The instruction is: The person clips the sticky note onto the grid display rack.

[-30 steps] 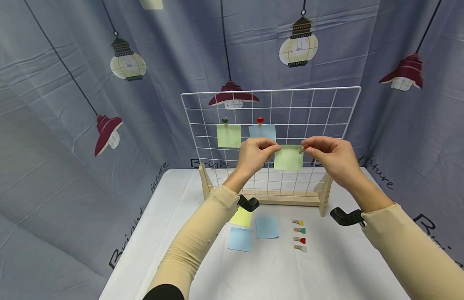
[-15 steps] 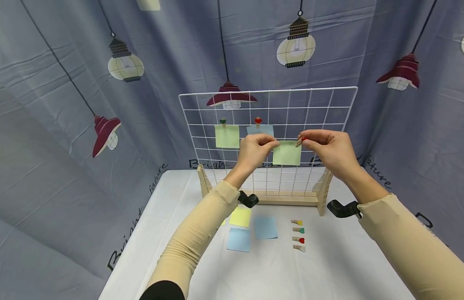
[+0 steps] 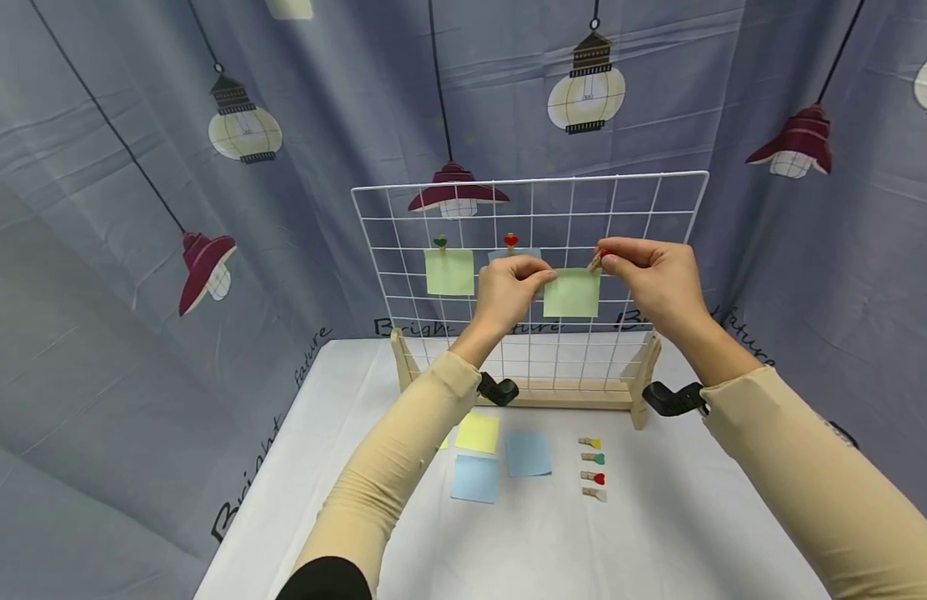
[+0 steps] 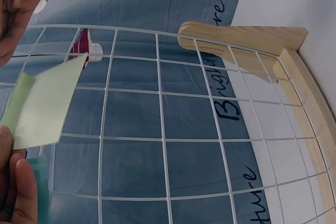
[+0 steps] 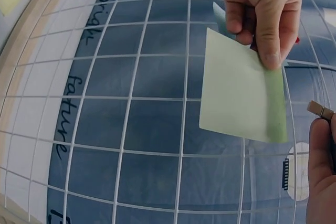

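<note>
"While the left hand (image 3: 506,290) pinches the lower green note (image 3: 572,294), where's that?"
"Just right of the head view's middle."
"And the right hand (image 3: 658,275)?"
"It pinches a red-heart clip (image 3: 594,262); both hands are nearly closed."

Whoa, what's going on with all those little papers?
Someone's left hand holds a green note by a top corner in front of a wire grid. The right hand pinches a red-heart peg near the other top corner, but hasn't clipped it on yet. A second green note and a blue note hang on the grid from heart pegs. On the table lie four more pegs, yellow notes and blue notes.
</note>
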`<action>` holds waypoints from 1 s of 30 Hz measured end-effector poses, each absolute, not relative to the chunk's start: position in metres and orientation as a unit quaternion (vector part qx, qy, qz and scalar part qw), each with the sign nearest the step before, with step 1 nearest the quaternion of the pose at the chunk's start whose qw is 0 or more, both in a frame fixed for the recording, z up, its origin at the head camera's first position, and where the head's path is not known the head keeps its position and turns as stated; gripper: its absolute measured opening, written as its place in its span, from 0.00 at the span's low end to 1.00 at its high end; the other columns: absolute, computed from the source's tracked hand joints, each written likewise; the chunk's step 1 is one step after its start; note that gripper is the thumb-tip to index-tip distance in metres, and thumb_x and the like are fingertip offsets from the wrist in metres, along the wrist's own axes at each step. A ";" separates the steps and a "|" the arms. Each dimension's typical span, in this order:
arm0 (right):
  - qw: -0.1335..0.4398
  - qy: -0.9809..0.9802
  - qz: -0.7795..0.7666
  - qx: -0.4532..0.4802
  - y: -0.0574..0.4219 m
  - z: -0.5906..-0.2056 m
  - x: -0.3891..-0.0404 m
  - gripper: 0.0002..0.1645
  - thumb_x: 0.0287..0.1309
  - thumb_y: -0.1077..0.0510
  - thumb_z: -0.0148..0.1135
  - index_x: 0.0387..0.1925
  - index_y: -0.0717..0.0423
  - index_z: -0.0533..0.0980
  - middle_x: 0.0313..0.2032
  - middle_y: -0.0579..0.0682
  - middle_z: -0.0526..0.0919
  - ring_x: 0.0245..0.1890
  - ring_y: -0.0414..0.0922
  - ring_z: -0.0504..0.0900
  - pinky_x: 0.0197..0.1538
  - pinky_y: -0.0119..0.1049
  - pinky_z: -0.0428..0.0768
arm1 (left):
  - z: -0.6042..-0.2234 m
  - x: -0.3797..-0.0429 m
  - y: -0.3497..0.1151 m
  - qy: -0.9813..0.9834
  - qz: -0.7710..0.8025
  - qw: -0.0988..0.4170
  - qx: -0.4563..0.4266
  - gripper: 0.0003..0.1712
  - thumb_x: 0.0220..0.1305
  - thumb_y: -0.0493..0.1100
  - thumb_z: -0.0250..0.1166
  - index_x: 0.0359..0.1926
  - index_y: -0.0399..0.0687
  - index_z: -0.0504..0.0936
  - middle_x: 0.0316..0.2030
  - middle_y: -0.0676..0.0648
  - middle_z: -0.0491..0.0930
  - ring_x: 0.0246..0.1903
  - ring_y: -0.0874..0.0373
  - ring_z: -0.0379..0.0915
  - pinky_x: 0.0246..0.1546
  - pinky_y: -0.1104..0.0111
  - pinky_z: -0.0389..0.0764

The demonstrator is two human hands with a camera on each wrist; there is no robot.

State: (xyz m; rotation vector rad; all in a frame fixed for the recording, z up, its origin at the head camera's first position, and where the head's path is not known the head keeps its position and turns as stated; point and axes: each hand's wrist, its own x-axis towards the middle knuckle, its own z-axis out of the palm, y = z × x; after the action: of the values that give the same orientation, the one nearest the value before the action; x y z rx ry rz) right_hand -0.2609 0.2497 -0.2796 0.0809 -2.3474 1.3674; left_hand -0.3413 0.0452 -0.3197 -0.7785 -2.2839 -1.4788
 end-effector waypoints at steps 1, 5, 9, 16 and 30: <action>0.213 -0.844 0.492 0.027 0.249 -0.279 -0.262 0.22 0.69 0.49 0.65 0.59 0.51 0.83 0.53 0.45 0.89 0.47 0.30 0.85 0.60 0.30 0.81 | -0.319 -0.342 0.046 -0.797 -0.515 0.157 -0.272 0.07 0.68 0.49 0.71 0.38 0.53 0.91 0.26 0.48 0.87 0.21 0.60 0.76 0.21 0.73 0.72; 0.229 -0.842 0.488 0.026 0.248 -0.276 -0.265 0.19 0.68 0.51 0.67 0.56 0.52 0.85 0.51 0.47 0.90 0.43 0.29 0.85 0.53 0.22 0.81 | -0.317 -0.345 0.048 -0.795 -0.517 0.162 -0.271 0.08 0.68 0.49 0.71 0.38 0.52 0.91 0.25 0.45 0.87 0.20 0.60 0.76 0.20 0.73 0.71; 0.239 -0.840 0.487 0.036 0.246 -0.273 -0.269 0.17 0.68 0.54 0.67 0.54 0.55 0.86 0.50 0.50 0.90 0.43 0.30 0.86 0.52 0.25 0.83 | -0.316 -0.346 0.052 -0.794 -0.524 0.165 -0.261 0.08 0.67 0.49 0.71 0.37 0.52 0.91 0.24 0.44 0.86 0.19 0.61 0.74 0.19 0.73 0.71; 0.259 -0.839 0.479 0.013 0.244 -0.272 -0.276 0.15 0.67 0.55 0.68 0.52 0.55 0.87 0.48 0.51 0.91 0.44 0.32 0.86 0.55 0.29 0.83 | -0.313 -0.345 0.058 -0.797 -0.523 0.179 -0.245 0.07 0.65 0.47 0.73 0.36 0.49 0.92 0.24 0.50 0.86 0.19 0.63 0.75 0.19 0.74 0.71; 0.302 -0.838 0.455 0.013 0.238 -0.268 -0.284 0.11 0.67 0.57 0.68 0.48 0.54 0.88 0.46 0.55 0.91 0.41 0.31 0.86 0.35 0.19 0.77 | -0.312 -0.346 0.067 -0.791 -0.524 0.214 -0.232 0.08 0.63 0.47 0.75 0.36 0.47 0.91 0.27 0.50 0.89 0.21 0.64 0.81 0.20 0.74 0.75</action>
State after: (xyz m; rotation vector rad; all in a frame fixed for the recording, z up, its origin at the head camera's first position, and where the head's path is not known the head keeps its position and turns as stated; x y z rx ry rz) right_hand -0.2839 0.2384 -0.2678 0.0356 -2.2218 1.2073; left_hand -0.3457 0.0666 -0.3118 -0.6434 -2.1940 -1.4546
